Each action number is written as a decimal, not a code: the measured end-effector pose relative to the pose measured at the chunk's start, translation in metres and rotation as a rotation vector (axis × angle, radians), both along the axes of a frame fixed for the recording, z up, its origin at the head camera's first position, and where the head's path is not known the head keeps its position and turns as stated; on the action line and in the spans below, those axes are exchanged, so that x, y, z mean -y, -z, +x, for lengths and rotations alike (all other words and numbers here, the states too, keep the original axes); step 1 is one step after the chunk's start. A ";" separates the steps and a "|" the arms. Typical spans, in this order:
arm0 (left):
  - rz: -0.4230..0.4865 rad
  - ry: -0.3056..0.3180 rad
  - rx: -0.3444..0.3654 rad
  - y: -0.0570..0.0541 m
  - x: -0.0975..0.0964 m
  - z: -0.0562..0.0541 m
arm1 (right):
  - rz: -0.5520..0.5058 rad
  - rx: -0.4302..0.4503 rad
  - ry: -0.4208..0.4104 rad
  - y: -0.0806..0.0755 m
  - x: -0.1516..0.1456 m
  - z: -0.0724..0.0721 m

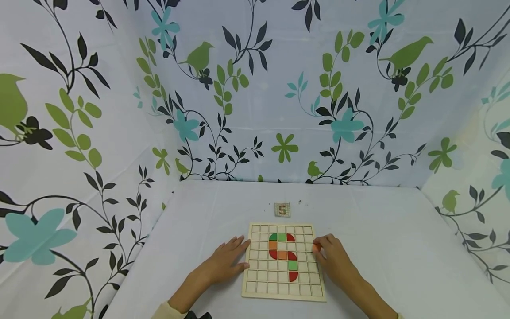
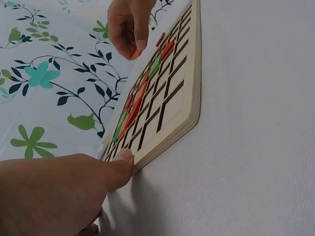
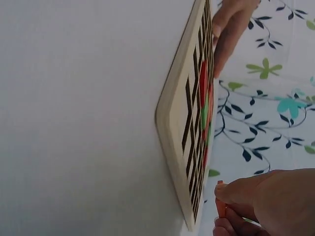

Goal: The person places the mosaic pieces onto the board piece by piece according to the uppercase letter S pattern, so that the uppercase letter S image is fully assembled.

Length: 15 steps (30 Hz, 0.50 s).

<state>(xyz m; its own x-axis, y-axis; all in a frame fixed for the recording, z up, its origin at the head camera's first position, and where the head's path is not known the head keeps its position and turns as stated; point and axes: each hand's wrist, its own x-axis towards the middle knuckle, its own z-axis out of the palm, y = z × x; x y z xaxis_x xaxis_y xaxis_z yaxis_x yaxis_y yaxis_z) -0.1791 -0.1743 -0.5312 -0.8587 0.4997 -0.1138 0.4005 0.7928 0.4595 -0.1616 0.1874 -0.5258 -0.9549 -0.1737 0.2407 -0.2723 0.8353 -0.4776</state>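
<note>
A wooden grid board [image 1: 260,277] lies on the white table, with green, orange and red tiles set in some squares in an S-like curve. My left hand [image 1: 227,261] rests against the board's left edge, its thumb and fingertips touching the rim and the fingers spread. At the right edge, my right hand [image 1: 334,261] pinches a small orange tile [image 3: 221,199] between thumb and fingers. In the left wrist view that orange tile [image 2: 135,54] shows below the fingertips, apart from the board. Part of it is covered by the fingers.
Beyond the board lies a small square card [image 1: 282,209] with an S-shaped pattern. Patterned cloth [image 1: 284,110] with leaves, birds and flowers hangs behind the table and at its sides.
</note>
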 end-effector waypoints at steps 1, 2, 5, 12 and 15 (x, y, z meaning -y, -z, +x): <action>-0.002 -0.002 0.001 0.000 0.000 0.000 | -0.002 0.016 -0.019 -0.001 0.006 0.002; -0.004 -0.003 0.003 0.000 0.000 0.000 | -0.006 0.031 -0.042 -0.001 0.013 0.005; -0.005 -0.006 0.005 -0.001 0.000 0.000 | -0.034 0.054 -0.113 -0.002 0.031 0.014; 0.002 -0.008 0.005 -0.002 -0.001 0.000 | -0.051 0.021 -0.254 0.004 0.055 0.025; 0.002 -0.006 0.005 -0.002 0.000 0.000 | -0.075 -0.010 -0.310 0.006 0.058 0.028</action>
<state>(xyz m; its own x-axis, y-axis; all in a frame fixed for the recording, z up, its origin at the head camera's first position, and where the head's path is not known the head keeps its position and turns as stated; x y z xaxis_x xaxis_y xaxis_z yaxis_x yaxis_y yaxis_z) -0.1789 -0.1740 -0.5291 -0.8612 0.4947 -0.1168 0.3934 0.7942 0.4631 -0.1339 0.1298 -0.5319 -0.8565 -0.4377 0.2734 -0.5138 0.6739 -0.5309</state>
